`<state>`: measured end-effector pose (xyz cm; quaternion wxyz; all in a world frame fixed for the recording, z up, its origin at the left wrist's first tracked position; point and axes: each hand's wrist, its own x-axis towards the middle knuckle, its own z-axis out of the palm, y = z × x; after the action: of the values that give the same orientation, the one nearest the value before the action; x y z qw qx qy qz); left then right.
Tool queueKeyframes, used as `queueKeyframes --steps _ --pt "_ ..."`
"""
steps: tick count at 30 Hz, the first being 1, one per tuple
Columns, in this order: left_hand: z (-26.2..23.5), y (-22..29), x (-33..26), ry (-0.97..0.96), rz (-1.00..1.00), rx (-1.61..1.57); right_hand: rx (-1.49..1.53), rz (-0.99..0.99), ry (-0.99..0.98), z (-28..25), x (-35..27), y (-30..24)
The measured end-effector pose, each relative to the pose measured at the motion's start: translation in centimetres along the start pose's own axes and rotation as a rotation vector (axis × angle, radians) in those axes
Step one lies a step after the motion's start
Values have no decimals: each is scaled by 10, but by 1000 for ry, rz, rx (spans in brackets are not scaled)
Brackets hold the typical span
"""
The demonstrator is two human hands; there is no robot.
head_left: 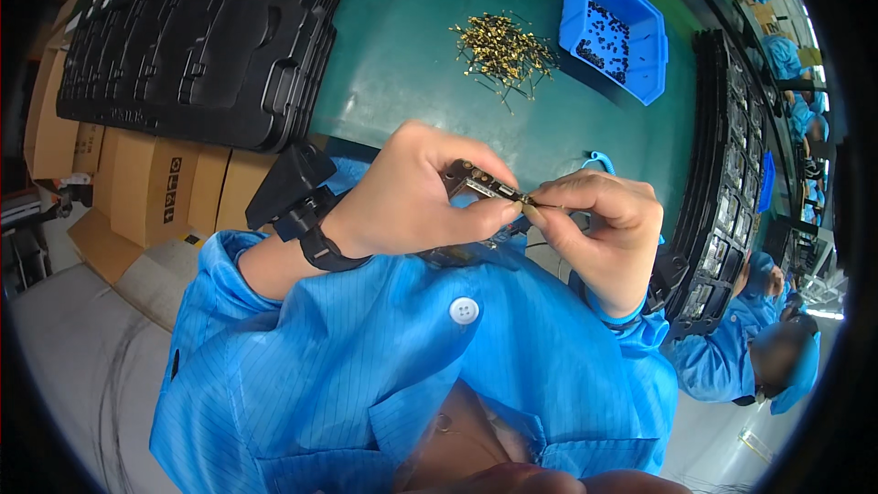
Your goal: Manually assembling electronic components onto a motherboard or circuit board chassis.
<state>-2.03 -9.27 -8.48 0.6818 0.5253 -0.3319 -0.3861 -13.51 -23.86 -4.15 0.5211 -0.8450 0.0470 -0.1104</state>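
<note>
My left hand (416, 197) is closed around a small dark circuit board (489, 185), held in front of my chest with thumb and fingers along its edges. At the board's right end, the thumb and forefinger of my right hand (599, 220) are pinched together and touch its tip. What lies between those fingertips is too small to make out. Beyond my hands, a loose pile of short thin black pieces with gold-coloured ends (505, 50) lies on the green tabletop (393, 64).
A blue plastic bin (572, 23) with small black parts stands beyond the pile. Stacked black trays (229, 55) fill the left; more trays with boards (727, 192) line the right. Cardboard boxes (146, 183) sit lower left. A co-worker in blue (732, 357) is at the right.
</note>
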Motion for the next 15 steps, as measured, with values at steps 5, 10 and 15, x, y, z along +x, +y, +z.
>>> queueKeyframes --steps 5,10,15 --pt "-4 -7 0 -18 50 29 20 26 -7 0 2 1" --pt "-8 1 1 -19 -77 96 218 101 19 -3 4 19" --pt "-7 1 2 19 -104 154 283 185 -61 -11 17 26"
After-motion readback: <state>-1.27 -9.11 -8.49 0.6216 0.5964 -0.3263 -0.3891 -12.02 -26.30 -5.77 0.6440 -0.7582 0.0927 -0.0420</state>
